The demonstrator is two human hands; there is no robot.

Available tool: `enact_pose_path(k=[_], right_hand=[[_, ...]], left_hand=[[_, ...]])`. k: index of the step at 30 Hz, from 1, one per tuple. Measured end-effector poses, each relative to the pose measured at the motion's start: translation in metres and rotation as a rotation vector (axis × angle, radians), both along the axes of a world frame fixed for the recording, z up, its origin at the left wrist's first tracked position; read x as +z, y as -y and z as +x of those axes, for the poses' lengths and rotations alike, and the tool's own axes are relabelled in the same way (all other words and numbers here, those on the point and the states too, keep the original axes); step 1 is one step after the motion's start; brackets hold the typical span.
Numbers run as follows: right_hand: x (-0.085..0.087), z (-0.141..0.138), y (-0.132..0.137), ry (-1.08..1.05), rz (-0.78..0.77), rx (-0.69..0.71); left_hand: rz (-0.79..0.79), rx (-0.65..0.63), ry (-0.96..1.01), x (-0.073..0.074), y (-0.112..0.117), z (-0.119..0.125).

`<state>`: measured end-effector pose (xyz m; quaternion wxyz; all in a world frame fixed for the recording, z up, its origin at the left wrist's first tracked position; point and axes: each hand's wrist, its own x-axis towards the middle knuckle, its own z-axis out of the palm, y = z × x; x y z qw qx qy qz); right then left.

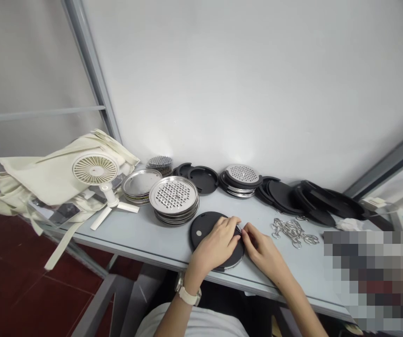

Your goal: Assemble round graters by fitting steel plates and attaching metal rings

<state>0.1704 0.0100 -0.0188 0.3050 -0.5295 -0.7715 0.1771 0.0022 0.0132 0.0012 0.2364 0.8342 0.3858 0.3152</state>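
A round black disc (pixel 203 227) with a small silver spot lies flat near the front edge of the grey table (pixel 134 236), with a metal rim showing under its near side. My left hand (pixel 219 243) rests on top of the disc, fingers curled over its right edge. My right hand (pixel 262 248) meets it at that same edge, fingertips pinched against the rim. What the fingertips pinch is too small to make out. A watch with a pale strap sits on my left wrist.
Behind the disc stand stacks of perforated metal plates (pixel 175 196), plain metal plates (pixel 140 183), another perforated stack (pixel 241 177) and black discs (pixel 292 196). Metal hooks (pixel 294 231) lie to the right. A white fan (pixel 98 175) and cream bag (pixel 40 178) sit left.
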Motion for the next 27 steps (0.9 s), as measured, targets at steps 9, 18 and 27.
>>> enact_pose_path(k=[9, 18, 27], right_hand=[[-0.0004, 0.0018, -0.0012, 0.044, 0.016, -0.026], [-0.0003, 0.0023, -0.0008, 0.045, -0.001, -0.013], [0.0011, 0.0012, -0.0010, 0.042, 0.011, -0.011]], left_hand=[[-0.009, -0.036, -0.036, 0.0037, -0.0007, 0.0002], [-0.013, -0.028, -0.050, 0.0051, 0.0006, -0.0004], [0.000, -0.039, -0.048, 0.0067, 0.0010, -0.0001]])
